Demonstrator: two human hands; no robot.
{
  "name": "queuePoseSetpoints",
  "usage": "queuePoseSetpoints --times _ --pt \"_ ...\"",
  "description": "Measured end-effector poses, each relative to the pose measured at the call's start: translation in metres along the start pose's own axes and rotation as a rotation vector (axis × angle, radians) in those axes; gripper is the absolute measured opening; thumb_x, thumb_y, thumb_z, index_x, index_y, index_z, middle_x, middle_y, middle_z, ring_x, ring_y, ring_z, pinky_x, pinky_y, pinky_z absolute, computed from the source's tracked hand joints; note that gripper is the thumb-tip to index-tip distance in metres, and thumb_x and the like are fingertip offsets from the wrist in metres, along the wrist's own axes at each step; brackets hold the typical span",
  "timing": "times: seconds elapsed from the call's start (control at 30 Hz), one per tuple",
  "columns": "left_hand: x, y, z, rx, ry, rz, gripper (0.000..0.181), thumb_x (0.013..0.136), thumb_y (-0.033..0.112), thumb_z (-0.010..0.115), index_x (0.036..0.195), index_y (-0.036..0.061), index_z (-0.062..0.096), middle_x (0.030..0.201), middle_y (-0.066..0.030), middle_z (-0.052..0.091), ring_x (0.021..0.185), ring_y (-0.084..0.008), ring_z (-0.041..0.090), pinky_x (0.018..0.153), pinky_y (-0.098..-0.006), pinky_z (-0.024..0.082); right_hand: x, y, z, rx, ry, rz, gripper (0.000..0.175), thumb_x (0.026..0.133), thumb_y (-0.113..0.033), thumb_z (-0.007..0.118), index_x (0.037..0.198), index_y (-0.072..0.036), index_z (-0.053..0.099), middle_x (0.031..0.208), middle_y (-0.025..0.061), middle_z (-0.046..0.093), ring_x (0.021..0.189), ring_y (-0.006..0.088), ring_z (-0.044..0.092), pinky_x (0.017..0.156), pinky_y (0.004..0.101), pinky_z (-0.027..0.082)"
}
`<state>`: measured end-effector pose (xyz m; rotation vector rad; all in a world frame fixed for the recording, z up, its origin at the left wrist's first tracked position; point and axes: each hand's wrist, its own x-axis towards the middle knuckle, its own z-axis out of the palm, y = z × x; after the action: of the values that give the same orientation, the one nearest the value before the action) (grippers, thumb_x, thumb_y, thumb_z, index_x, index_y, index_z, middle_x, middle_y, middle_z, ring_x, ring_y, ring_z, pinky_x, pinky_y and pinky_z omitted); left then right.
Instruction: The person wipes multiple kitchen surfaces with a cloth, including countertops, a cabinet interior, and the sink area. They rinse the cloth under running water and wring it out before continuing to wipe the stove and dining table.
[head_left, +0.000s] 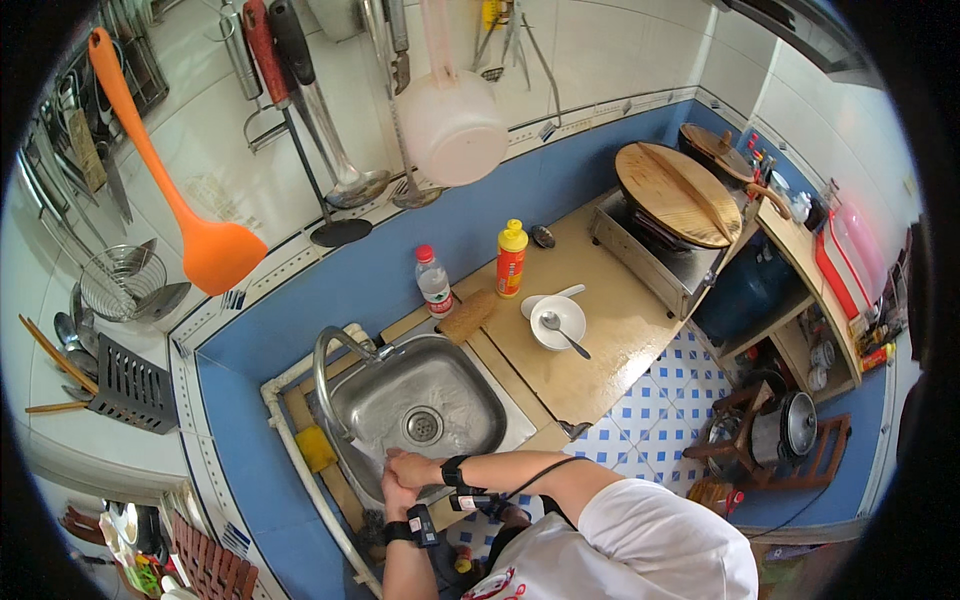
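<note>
My right hand (415, 469) lies against my left hand (397, 491), over the near left rim of a stainless steel sink (457, 382). Their fingers overlap, and I cannot tell whether anything is between them. A curved metal faucet (324, 375) ends just above the hands, with water falling from it into the basin. Ripples of water spread around the drain strainer (422, 425). A yellow sponge (316, 448) sits on the ledge left of the hands. Both wrists wear black straps with small devices.
A loofah (466, 316), a plastic bottle (434, 283) and a yellow-capped bottle (511, 259) stand behind the sink. On the counter, a white bowl (558, 321) holds a metal spoon (564, 334). A wok with a wooden lid (675, 191) rests on a gas stove (637, 259).
</note>
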<state>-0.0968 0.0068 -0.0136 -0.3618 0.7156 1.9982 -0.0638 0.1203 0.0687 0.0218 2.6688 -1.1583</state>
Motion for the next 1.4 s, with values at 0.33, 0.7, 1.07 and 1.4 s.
queuePoseSetpoints --times 0.33,0.7,1.07,1.4 --pt "0.012 -0.020 -0.015 0.157 0.440 0.109 0.031 0.091 0.035 0.041 0.102 0.0079 0.053 0.096 -0.0091 0.060 0.086 -0.0268 0.060 0.068 -0.0407 0.051 -0.007 0.000 -0.017 0.229 -0.142 0.146 0.025 0.067 -0.007 0.053 0.088 0.001 0.063 0.083 0.0245 0.062 0.082 0.0399 0.060 0.070 0.0452 0.047" --pt "-0.018 -0.015 0.020 1.069 0.613 0.347 0.044 0.090 0.031 0.050 0.124 0.0042 0.042 0.108 -0.0104 0.056 0.093 -0.0272 0.055 0.071 -0.0438 0.043 0.004 0.039 -0.027 0.169 0.024 -0.193 0.044 0.081 -0.016 0.049 0.120 0.005 0.047 0.114 0.0277 0.052 0.101 0.0382 0.054 0.085 0.0432 0.044" --pt "-0.026 -0.023 0.021 0.486 0.637 0.098 0.030 0.093 0.026 0.043 0.112 0.0050 0.052 0.098 -0.0066 0.058 0.080 -0.0239 0.058 0.066 -0.0372 0.046 0.030 0.149 -0.223 1.121 0.253 0.435 0.029 0.084 -0.010 0.047 0.110 0.002 0.045 0.091 0.0171 0.060 0.080 0.0284 0.061 0.066 0.0356 0.051" --pt "-0.060 -0.031 0.031 0.578 0.908 0.231 0.059 0.084 0.041 0.059 0.121 -0.0020 0.042 0.119 -0.0162 0.048 0.107 -0.0294 0.048 0.087 -0.0436 0.039 0.114 0.166 -0.165 1.513 0.025 0.269 0.032 0.088 -0.005 0.042 0.117 0.006 0.034 0.116 0.0265 0.046 0.103 0.0393 0.049 0.087 0.0520 0.045"
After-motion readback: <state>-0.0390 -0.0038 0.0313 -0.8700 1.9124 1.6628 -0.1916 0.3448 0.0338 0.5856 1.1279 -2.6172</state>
